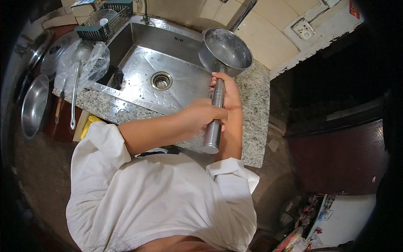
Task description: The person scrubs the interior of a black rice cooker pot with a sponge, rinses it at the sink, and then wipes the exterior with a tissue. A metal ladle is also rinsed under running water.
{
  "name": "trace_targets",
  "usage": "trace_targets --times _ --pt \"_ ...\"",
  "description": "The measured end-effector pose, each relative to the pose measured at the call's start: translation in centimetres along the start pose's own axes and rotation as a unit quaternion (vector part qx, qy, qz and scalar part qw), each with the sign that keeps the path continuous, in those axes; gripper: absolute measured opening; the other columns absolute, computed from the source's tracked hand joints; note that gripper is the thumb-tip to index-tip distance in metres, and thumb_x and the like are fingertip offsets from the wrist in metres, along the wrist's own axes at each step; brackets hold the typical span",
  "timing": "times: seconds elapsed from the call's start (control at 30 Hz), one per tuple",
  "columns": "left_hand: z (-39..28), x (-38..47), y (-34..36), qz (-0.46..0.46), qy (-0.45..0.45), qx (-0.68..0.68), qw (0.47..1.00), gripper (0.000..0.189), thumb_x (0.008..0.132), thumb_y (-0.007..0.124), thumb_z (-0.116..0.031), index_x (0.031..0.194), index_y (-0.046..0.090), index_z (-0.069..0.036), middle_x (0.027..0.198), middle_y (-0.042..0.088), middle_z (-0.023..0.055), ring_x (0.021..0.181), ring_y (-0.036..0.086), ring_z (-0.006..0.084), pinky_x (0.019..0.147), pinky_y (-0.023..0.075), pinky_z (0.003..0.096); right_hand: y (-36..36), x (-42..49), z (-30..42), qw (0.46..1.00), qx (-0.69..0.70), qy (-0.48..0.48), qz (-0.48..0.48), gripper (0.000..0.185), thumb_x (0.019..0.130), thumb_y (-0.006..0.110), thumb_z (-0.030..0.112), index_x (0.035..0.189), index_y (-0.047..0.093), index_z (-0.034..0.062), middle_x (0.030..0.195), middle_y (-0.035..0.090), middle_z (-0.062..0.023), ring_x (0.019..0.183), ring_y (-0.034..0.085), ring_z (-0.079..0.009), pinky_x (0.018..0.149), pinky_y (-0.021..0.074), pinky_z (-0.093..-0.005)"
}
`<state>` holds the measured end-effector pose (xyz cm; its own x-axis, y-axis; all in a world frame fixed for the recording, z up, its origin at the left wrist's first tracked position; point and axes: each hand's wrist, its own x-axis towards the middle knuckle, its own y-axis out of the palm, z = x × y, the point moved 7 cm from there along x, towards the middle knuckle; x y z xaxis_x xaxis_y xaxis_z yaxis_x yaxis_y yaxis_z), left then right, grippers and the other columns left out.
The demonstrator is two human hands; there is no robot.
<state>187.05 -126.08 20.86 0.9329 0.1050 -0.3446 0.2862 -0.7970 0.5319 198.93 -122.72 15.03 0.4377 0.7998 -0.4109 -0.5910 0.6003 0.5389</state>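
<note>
A metal saucepan [228, 48] with a long tubular metal handle is held over the right end of the steel sink, its bowl tilted and its wet inside facing up. My left hand [204, 115] grips the lower part of the handle, slightly blurred. Higher up, just below the bowl, my right hand [229, 86] is wrapped around the handle from behind, with a red string bracelet at the wrist. A thin stream of water falls near the bowl's far rim from a spout at the top edge. Part of the right-hand fingers is hidden by the handle.
The wet steel sink [185, 80] has a round drain [161, 81] and a dark scrubber [117, 78]. Granite counter [255, 110] borders it. At left are a dish rack [94, 33], a metal ladle [76, 85] on clear plastic and a metal bowl [35, 105]. A wall socket [303, 29] is at upper right.
</note>
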Motion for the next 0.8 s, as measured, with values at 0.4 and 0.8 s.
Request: trace_targets --times 0.4,0.8 --pt "0.1 3.0 1.5 0.035 0.006 -0.006 0.999 0.013 0.062 0.053 -0.008 0.071 0.047 -0.002 0.06 0.048 0.0043 0.054 0.047 0.0114 0.049 0.0376 0.0223 -3.2 0.1 2.5 0.999 -0.007 -0.031 -0.015 0.01 0.063 0.055 0.009 0.067 0.047 0.0051 0.054 0.046 -0.0031 0.047 0.046 -0.0134 0.044 0.038 -0.0249" --pt "-0.6 3.7 1.4 0.01 0.001 0.004 1.0 0.013 0.06 0.052 -0.006 0.07 0.044 -0.001 0.059 0.046 0.0064 0.052 0.048 0.0136 0.047 0.0384 0.0236 -3.3 0.8 2.9 0.998 0.029 -0.05 -0.016 0.009 0.063 0.054 0.005 0.067 0.047 0.002 0.054 0.046 -0.0041 0.044 0.046 -0.0143 0.042 0.0388 -0.0261"
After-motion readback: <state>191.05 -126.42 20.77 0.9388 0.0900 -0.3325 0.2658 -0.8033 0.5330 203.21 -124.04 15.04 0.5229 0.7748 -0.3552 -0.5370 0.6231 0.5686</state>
